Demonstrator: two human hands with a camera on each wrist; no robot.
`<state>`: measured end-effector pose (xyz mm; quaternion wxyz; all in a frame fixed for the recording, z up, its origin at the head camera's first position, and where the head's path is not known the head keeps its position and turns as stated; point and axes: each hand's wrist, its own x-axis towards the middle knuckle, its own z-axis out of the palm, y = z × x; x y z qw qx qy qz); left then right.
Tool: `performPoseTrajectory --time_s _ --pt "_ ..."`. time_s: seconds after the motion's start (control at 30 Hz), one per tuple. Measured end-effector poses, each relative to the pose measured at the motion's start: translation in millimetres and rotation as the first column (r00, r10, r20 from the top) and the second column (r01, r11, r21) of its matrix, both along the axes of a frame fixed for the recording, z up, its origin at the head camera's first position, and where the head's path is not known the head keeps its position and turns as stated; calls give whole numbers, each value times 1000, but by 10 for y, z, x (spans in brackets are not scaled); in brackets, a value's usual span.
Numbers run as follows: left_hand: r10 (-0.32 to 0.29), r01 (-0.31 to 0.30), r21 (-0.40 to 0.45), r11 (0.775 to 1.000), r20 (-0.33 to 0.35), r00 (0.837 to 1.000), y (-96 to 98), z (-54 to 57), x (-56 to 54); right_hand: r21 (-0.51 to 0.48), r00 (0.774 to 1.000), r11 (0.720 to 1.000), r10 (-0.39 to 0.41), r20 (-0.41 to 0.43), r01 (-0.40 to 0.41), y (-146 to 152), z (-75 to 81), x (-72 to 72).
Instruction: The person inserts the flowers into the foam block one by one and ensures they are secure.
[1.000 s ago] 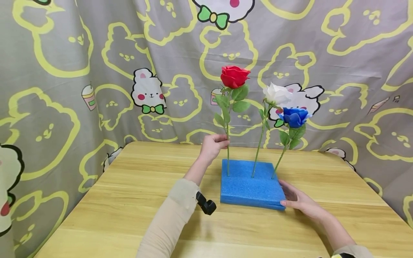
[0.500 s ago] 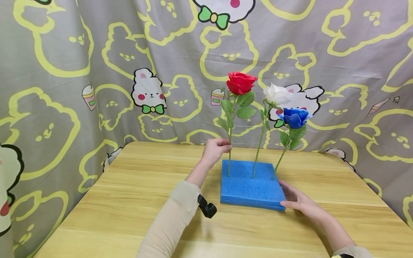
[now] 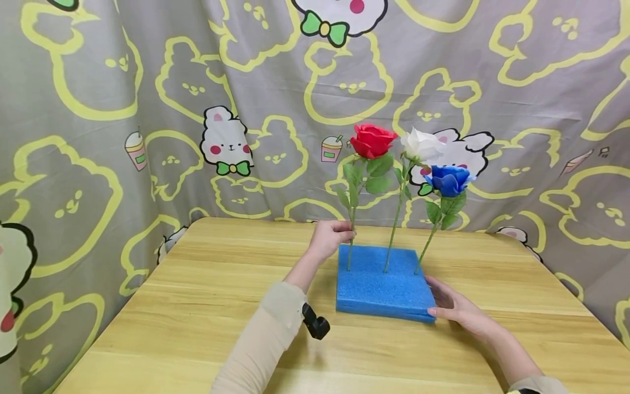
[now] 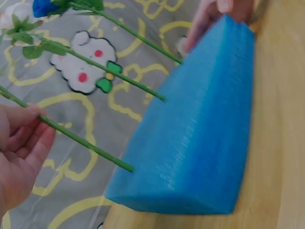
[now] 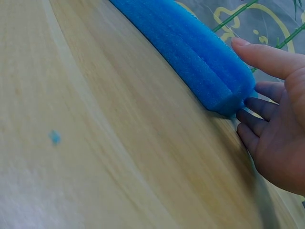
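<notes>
My left hand (image 3: 327,241) pinches the green stem of a red rose (image 3: 373,142) between thumb and fingers. The stem's lower end stands in the left part of a blue foam block (image 3: 386,298). A white rose (image 3: 422,145) and a shorter blue rose (image 3: 449,180), which leans right, also stand in the block. In the left wrist view, the fingers of the left hand (image 4: 21,152) hold the stem above the foam. At the block's right end rests my right hand (image 3: 462,312), its thumb near the front corner. The right wrist view shows this hand's (image 5: 281,109) fingers loosely extended against the foam.
The block lies on a wooden table (image 3: 197,317). Behind the table hangs a grey curtain (image 3: 275,82) with yellow outlines and cartoon animals. A small blue crumb (image 5: 54,137) lies on the table in the right wrist view.
My left hand has moved down and slightly right with the red rose's stem, and the bloom has sunk and shifted right towards the white rose. The right hand and block have stayed put.
</notes>
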<state>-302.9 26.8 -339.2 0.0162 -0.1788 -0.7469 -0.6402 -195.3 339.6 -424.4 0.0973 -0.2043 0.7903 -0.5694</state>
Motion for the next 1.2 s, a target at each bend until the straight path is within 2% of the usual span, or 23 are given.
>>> performPoseTrajectory --time_s 0.3,0.53,0.7,0.9,1.07,1.2 --pt "7 -7 -4 1000 -17 1000 -14 -15 20 24 1000 1000 -14 -5 15 -11 13 1" --pt "13 -13 0 1000 18 1000 -10 -29 17 34 1000 999 -16 0 16 -16 14 -7" --pt "2 -2 20 1000 -1 1000 1 -40 23 34 1000 999 -20 -4 20 -2 16 -11" --pt "5 -5 5 1000 -13 1000 2 -45 44 65 1000 997 -29 -5 29 8 42 -8" --pt "32 -32 -30 999 -20 999 -31 -34 59 102 999 994 -34 -37 37 22 77 -20" --pt "76 -79 -77 994 -45 996 -111 -28 87 147 996 987 -55 -65 64 22 118 -17"
